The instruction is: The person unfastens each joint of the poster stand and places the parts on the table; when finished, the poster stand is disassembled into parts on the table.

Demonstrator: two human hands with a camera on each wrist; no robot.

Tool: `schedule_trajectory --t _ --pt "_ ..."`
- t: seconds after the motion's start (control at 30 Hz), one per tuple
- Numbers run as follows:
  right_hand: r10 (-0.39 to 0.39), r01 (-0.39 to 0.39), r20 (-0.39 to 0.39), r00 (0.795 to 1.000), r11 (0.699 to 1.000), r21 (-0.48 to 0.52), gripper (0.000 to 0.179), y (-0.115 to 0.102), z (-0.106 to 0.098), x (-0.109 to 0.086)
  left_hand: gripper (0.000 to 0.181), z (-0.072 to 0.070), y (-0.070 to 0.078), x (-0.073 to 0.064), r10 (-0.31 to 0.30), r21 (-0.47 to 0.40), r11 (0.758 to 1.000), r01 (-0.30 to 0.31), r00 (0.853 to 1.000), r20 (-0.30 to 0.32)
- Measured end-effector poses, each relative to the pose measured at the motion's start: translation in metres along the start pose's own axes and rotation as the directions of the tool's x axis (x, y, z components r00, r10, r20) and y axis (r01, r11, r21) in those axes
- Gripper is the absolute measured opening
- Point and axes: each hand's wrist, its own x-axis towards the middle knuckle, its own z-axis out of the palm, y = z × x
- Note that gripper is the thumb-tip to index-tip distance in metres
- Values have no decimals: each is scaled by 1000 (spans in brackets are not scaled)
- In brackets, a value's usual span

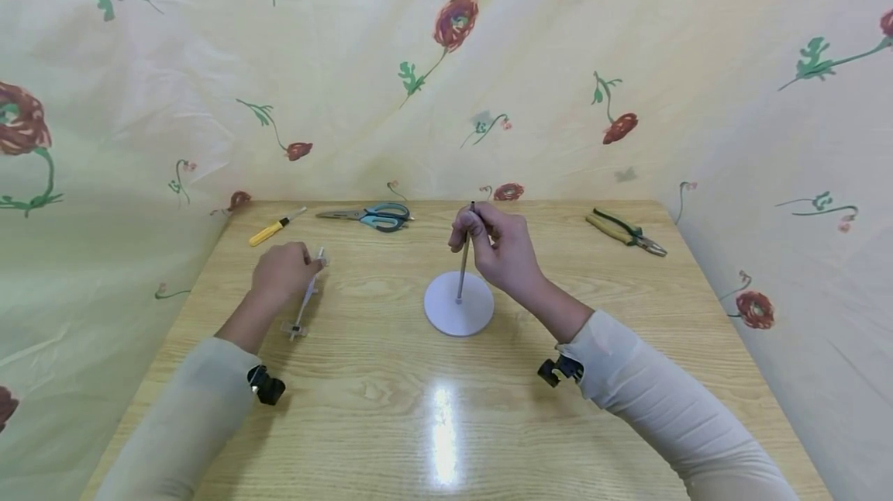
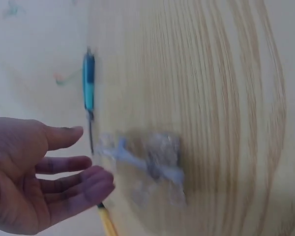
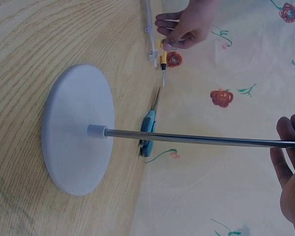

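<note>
While RH [image 1: 501, 243] grips rod [image 3: 187, 139] – LH [image 1: 281, 272] hovers

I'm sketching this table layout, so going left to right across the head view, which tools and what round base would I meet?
Yellow-handled screwdriver → scissors → round white base → pliers.

A cream, red-flower-printed sheet [image 1: 349, 43] spanned the upper frame and both sides. A light-brown wood-grain tabletop [image 1: 363, 439] occupied the lower centre, bearing a white glare [image 1: 444, 439].
</note>
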Motion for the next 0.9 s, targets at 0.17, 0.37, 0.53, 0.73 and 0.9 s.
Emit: schedule_trajectory --t 0.17,0.37,0.53,0.73,0.9 --pt "3 -3 1 1000 1000 -3 18 0 -2 -1 47 8 33 -5 128 14 992 -128 989 -67" --pt "6 -6 6 1000 1000 -4 19 -2 -2 0 47 27 69 -2 441 -46 895 -443 896 -54" --pt "3 -3 8 1000 1000 -1 19 -1 -2 0 53 45 91 0 574 -122 816 -566 818 42" --pt "4 -4 7 1000 1000 -5 20 0 -1 0 62 71 115 -1 652 -127 758 -640 749 116" --pt "11 -11 5 1000 1000 -7 19 -2 -2 0 67 90 131 -1 709 -61 702 -710 687 163"
